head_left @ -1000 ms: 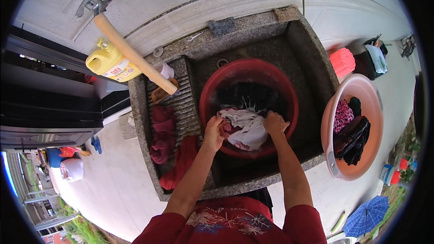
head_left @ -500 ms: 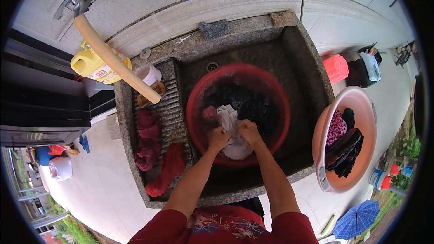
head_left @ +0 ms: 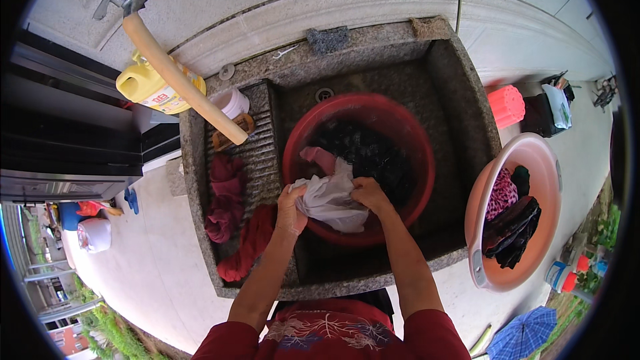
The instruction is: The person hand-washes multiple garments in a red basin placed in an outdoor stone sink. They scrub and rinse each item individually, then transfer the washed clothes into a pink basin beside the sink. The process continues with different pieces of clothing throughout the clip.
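A red wash basin (head_left: 407,135) stands inside a grey stone sink (head_left: 467,113); dark water and dark laundry fill it. Over its near rim I hold a bunched white-grey garment (head_left: 331,198). My left hand (head_left: 291,208) grips its left end and my right hand (head_left: 370,193) grips its right end, the two hands close together. A pink piece of cloth (head_left: 319,158) shows in the basin just beyond the garment. Red and maroon clothes (head_left: 230,213) lie heaped on the ribbed washboard (head_left: 261,140) at the sink's left side.
A tan hose (head_left: 180,80) runs from a wall tap down to the washboard. A yellow detergent jug (head_left: 148,87) and a white cup (head_left: 230,102) stand at the sink's left. A pink tub (head_left: 527,160) with dark and patterned clothes sits on the floor at right.
My hands have drawn together from either side of the basin and gathered the white garment into a bunch at the near rim. The view has shifted, so the sink sits more to the right.
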Available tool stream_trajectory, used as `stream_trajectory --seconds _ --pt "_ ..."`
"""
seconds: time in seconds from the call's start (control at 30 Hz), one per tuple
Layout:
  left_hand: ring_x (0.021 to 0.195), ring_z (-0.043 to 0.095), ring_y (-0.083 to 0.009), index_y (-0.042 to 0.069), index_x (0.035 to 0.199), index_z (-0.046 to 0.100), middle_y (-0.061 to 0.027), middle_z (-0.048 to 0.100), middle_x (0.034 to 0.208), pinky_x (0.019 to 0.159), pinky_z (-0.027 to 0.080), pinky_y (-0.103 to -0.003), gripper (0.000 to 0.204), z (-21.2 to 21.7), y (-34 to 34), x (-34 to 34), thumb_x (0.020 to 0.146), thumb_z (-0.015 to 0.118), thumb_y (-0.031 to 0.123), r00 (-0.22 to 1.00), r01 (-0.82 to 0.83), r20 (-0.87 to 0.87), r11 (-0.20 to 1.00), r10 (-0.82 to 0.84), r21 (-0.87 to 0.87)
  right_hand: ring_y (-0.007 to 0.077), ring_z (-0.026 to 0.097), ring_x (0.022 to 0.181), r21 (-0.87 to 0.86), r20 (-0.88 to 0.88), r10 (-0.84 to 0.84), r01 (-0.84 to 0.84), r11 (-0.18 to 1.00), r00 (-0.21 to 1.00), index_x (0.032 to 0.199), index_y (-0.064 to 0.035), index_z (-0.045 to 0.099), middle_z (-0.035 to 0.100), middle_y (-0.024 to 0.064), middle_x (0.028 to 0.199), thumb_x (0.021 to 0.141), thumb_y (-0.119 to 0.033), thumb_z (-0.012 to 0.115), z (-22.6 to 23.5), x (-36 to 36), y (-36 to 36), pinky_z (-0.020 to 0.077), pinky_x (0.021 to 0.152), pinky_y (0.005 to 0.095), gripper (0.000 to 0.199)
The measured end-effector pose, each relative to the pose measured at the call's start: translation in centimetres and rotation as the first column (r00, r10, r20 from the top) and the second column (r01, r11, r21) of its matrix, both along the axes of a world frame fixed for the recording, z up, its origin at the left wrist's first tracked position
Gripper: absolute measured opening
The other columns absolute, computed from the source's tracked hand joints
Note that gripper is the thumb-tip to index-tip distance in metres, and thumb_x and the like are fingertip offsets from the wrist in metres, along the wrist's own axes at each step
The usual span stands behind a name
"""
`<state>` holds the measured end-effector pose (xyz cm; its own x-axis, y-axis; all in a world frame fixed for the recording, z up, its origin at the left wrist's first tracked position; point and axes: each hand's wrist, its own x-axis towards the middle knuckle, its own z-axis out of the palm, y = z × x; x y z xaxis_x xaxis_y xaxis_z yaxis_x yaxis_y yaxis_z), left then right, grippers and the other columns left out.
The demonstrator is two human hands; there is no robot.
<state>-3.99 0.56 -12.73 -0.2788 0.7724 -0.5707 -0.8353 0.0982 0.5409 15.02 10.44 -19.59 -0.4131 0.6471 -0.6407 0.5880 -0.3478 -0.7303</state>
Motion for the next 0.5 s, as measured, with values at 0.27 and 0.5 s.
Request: stream_trajectory --seconds 0.27,0.5 --pt "0.091 0.061 -0.0198 0.0 0.101 0.056 -0.009 0.062 0.1 0.085 0.047 -0.033 0.025 1.3 -0.6 0.5 0.078 0.064 0.004 0.988 0.121 0.109 0.987 -0.109 -0.103 0.0277 0.051 0.1 0.563 0.616 -0.066 -0.38 0.734 0.785 0.117 -0.0219 0.051 0.05 0.0041 0.105 0.07 -0.007 0.063 8.5 0.4 0.0 0.0468 0.076 0.0502 0.051" --pt "0.089 0.061 -0.0186 0.004 0.095 0.048 -0.0084 0.06 0.094 0.081 0.049 -0.033 0.021 3.8 -0.4 -0.9 0.081 0.063 0.005 0.978 0.066 -0.19 0.994 -0.081 -0.086 0.028 0.057 0.093 0.246 0.39 0.301 -0.413 0.877 0.87 0.103 -0.0162 0.063 0.058 0.0094 0.102 0.074 -0.009 0.059 4.1 2.3 -1.2 0.0443 0.083 0.0472 0.03"
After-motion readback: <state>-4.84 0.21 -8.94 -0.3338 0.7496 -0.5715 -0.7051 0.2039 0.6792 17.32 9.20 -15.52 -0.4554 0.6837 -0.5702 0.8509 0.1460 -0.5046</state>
